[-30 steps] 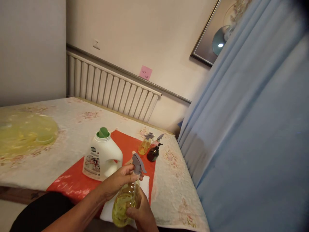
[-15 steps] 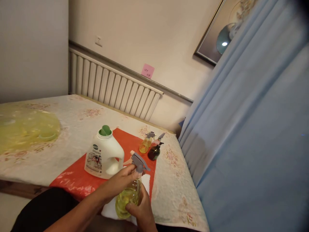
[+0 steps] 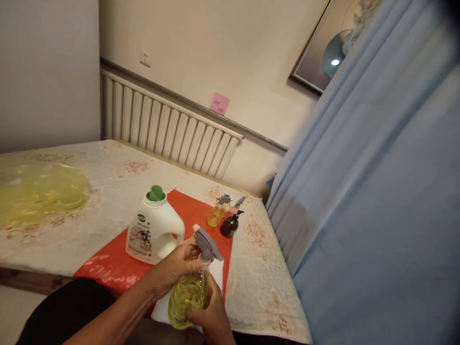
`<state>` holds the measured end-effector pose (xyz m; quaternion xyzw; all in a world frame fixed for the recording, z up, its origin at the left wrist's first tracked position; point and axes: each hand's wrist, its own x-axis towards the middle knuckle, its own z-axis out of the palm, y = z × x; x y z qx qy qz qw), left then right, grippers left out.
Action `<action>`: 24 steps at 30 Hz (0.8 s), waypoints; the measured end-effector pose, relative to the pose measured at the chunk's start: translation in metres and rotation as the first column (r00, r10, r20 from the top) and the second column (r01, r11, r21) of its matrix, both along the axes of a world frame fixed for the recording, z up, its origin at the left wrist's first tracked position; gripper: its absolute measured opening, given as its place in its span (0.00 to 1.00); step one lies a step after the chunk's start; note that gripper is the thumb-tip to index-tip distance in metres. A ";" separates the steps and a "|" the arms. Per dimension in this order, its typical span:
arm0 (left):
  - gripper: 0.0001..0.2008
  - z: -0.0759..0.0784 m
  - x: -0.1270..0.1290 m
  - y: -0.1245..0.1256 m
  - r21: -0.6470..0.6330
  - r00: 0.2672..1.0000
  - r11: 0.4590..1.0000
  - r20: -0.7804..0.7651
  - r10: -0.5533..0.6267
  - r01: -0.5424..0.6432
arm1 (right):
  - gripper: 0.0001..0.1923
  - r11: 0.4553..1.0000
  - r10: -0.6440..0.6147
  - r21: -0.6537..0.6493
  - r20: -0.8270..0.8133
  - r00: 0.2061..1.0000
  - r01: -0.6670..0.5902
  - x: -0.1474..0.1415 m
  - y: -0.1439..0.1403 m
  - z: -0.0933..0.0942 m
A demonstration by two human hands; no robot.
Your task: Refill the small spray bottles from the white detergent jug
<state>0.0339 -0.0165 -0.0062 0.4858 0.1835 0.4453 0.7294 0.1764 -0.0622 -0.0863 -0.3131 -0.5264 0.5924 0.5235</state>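
Low in the centre of the frame, both hands close on a clear spray bottle (image 3: 187, 297) of yellow liquid; the left hand (image 3: 176, 268) wraps its fingers around the neck just under the grey trigger head (image 3: 205, 244), thumb and fingers pressed against it; the right hand (image 3: 210, 316) cups the rounded body from below and the right, fingers curled tight on the plastic. The bottle stands nearly upright, tilted a little, held above a white towel (image 3: 219, 275) that lies on the near edge of a red mat (image 3: 118, 268).

Just left of the hands, on the mat, stands a white detergent jug (image 3: 153, 230) with a green cap (image 3: 156, 192), its handle facing the hands. Further up the mat, right of centre, sits a small yellow spray bottle (image 3: 216, 213); a dark green pump bottle (image 3: 230, 224) stands just beside it, with a third, pinkish sprayer behind them, partly hidden.

The mat rests on a floral table cover (image 3: 118, 177); a translucent yellow plastic bag (image 3: 39, 187) lies at the left edge of the frame. A white radiator (image 3: 165, 129) runs along the wall in the upper middle, a pink sticky note (image 3: 219, 103) above it; a blue curtain (image 3: 377, 191) fills the right side; a framed picture (image 3: 323, 52) hangs at the upper right.
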 end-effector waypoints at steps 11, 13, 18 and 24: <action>0.13 0.001 -0.012 0.001 0.077 0.977 0.995 -0.211 -0.041 0.058 | 0.41 1.000 0.007 -0.004 -0.006 1.000 -0.007 -0.002 -0.002 0.005; 0.17 0.000 -0.009 0.000 0.054 0.985 0.998 -0.171 -0.026 0.035 | 0.41 1.000 0.005 -0.002 0.029 1.000 -0.005 -0.002 -0.002 0.004; 0.25 -0.003 -0.010 -0.001 0.082 0.989 0.996 -0.146 -0.007 0.019 | 0.41 1.000 0.015 -0.014 0.045 0.999 -0.014 -0.001 -0.003 0.008; 0.16 -0.004 -0.019 0.001 0.078 0.973 0.995 -0.225 -0.050 0.069 | 0.40 1.000 0.016 -0.015 0.031 0.999 -0.016 -0.002 -0.004 0.012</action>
